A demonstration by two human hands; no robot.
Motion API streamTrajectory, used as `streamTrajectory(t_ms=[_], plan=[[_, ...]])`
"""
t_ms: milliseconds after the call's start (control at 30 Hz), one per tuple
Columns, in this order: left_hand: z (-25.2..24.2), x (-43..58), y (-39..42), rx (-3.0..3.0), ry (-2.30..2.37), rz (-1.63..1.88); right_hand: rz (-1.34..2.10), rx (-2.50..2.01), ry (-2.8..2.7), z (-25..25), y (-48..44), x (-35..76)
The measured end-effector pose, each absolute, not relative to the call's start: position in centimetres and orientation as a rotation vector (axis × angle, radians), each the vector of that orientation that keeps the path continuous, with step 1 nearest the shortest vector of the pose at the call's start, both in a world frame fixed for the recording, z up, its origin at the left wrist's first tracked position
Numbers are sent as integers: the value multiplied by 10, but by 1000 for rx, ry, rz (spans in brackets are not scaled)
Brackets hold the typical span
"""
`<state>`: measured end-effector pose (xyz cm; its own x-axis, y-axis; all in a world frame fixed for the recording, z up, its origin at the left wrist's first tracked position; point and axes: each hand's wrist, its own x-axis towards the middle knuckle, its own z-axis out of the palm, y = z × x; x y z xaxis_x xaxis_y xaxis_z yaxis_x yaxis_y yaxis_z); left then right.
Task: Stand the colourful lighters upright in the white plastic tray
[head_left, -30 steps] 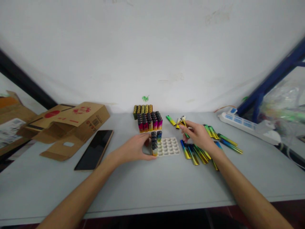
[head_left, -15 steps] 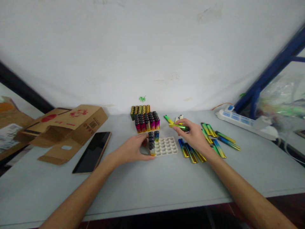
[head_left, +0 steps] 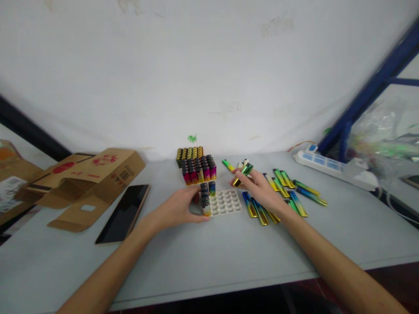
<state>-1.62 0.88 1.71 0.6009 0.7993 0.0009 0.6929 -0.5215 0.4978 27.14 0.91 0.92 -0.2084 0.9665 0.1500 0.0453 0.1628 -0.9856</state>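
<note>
My right hand pinches a shiny green-and-gold lighter above the table, tilted with its green end up to the right. My left hand curls around the left side of a white tray with rows of round-edged sockets. Its thumb is at the near corner and its fingers reach the far one, bracing a column of upright black-topped lighters in the tray. Beside that column stands one blue lighter. The other sockets in view hold nothing. Parts of the left fingers are hidden behind the lighters.
Behind the tray stand blocks of pink lighters and gold-ended ones. Loose blue-gold lighters and green ones lie at right. A power strip is farther right; a phone and an opened cardboard box are left.
The lighter in my right hand has turned from nearly level to tilted, its green end rising, and moved slightly left. My left hand stays at the tray. The view has shifted slightly.
</note>
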Motion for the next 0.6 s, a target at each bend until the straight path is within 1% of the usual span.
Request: streamTrajectory(t_ms=[167,300,400,600], plan=[[18,-16,9,2381,1195,296,1372,-881,-1332,18,5,265],[19,-15,8,2370,1196,307,1544,-952,-1155,22,7,265],[18,-16,8,2361,1185,318,1472,-1036,-1167,22,8,267],[16,-17,9,2375,1178,328,1187,-1131,-1270,11,10,270]])
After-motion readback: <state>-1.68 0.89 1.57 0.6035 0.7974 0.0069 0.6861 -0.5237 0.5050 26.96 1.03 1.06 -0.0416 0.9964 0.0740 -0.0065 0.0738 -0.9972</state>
